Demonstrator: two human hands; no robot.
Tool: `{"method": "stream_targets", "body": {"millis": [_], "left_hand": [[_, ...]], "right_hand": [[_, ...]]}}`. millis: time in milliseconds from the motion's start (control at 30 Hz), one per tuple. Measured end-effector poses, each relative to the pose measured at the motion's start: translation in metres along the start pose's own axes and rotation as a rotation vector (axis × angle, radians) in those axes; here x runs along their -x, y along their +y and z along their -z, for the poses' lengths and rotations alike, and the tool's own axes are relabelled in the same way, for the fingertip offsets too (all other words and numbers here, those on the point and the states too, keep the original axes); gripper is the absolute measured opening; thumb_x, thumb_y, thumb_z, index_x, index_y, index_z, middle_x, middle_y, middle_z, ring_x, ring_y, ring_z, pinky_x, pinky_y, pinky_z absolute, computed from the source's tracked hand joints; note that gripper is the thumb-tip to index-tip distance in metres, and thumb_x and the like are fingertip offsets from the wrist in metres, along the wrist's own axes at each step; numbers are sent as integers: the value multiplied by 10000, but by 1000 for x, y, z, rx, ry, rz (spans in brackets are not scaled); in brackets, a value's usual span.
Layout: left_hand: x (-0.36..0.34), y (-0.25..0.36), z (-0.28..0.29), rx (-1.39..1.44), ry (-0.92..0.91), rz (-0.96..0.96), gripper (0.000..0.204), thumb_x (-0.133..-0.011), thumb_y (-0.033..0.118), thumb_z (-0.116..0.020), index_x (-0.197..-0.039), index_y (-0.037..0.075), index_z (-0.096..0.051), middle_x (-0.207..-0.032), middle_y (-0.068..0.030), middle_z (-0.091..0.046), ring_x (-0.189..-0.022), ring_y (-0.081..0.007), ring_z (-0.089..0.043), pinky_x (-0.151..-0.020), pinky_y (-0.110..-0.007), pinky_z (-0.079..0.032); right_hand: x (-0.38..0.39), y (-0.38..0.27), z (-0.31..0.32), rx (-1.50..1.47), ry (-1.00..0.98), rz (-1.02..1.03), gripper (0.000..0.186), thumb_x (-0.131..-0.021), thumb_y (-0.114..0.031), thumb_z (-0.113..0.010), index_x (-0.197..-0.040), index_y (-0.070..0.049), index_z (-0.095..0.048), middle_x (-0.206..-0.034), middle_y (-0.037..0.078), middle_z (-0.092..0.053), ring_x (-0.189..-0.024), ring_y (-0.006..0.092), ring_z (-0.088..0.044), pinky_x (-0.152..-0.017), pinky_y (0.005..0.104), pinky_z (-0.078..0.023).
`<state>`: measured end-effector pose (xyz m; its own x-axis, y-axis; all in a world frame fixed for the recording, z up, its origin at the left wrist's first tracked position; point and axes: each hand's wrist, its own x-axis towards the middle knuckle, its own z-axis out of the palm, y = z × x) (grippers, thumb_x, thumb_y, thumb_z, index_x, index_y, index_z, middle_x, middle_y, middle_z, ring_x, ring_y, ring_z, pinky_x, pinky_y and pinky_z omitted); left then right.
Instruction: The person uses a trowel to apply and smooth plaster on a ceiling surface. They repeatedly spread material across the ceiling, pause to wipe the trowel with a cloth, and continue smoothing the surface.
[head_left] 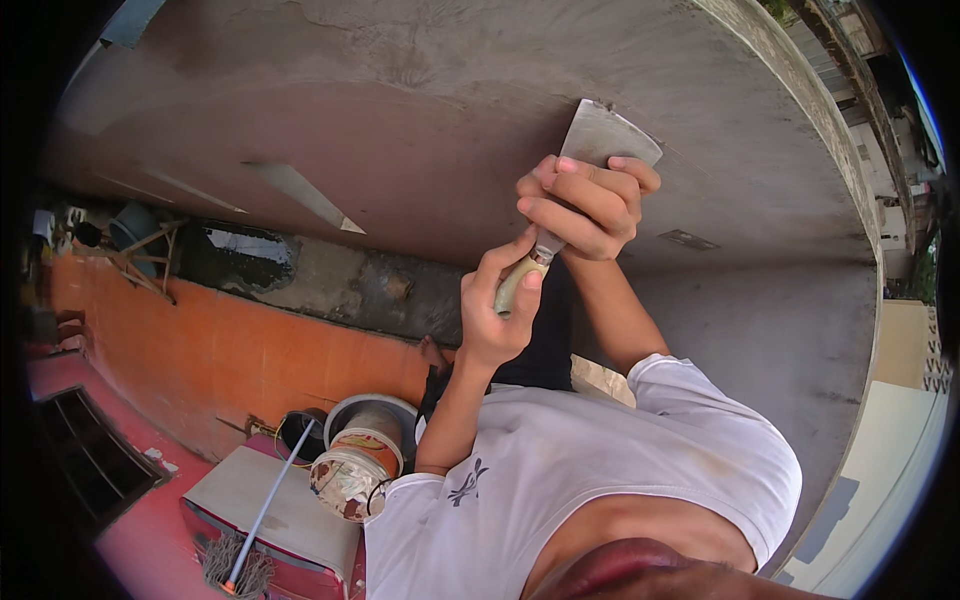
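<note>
A putty knife (609,136) with a wide metal blade and a pale green handle is held in both hands, tilted with its blade upward. My left hand (492,308) is closed round the handle. Higher up, my right hand (592,205) grips the lower part of the blade, its fingers bent across the metal and hiding part of it. The blade's far edge appears to meet the grey plastered wall (450,60), whose surface is smooth and partly darker; whether it presses there I cannot tell.
At lower left stand a paint bucket (362,450) in a grey basin, a mop (262,520) and a red-sided table with a pale top (250,500). An orange floor (300,345) borders a wet dark strip. A wooden stand (140,255) is at far left. The wall's top edge (835,130) curves along the right.
</note>
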<state>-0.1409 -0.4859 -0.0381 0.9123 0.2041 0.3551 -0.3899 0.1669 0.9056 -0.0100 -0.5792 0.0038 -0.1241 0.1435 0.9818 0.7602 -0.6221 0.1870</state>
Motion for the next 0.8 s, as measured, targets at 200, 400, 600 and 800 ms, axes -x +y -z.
{"method": "stream_targets", "body": {"millis": [200, 400, 600, 800], "left_hand": [[-10, 2, 11, -24, -54, -59, 363, -989, 146, -607, -1280, -70, -588, -994, -158, -732, -804, -142, -679, -732, -270, -540], [0, -6, 6, 85, -75, 9, 387, -985, 138, -595, -1308, -69, -542, -1203, -234, -643, -973, -204, -662, -833, -296, -530], [13, -15, 0, 146, -106, 26, 428, -1008, 164, -561, -1362, -56, -463, -1347, -303, -519, -1063, -247, -629, -889, -331, -514], [16, -20, -3, 141, -114, 12, 438, -1013, 167, -554, -1374, -61, -454, -1368, -308, -511, -1080, -259, -628, -901, -337, -512]], "right_hand": [[1, -2, -8, 48, 62, -6, 398, -674, -15, -739, -795, -388, -672, -886, -186, -640, -891, 46, -625, -883, 308, -407], [-5, -8, -3, 30, 15, -87, 356, -668, -24, -762, -775, -350, -667, -830, -167, -658, -900, 48, -633, -890, 307, -414], [2, -11, 6, 23, -21, -121, 298, -692, -74, -805, -761, -325, -661, -844, -160, -685, -895, 43, -643, -885, 302, -431], [1, -10, 6, 27, -1, -126, 293, -701, -70, -798, -734, -323, -653, -808, -165, -682, -859, 38, -638, -872, 304, -435]]}}
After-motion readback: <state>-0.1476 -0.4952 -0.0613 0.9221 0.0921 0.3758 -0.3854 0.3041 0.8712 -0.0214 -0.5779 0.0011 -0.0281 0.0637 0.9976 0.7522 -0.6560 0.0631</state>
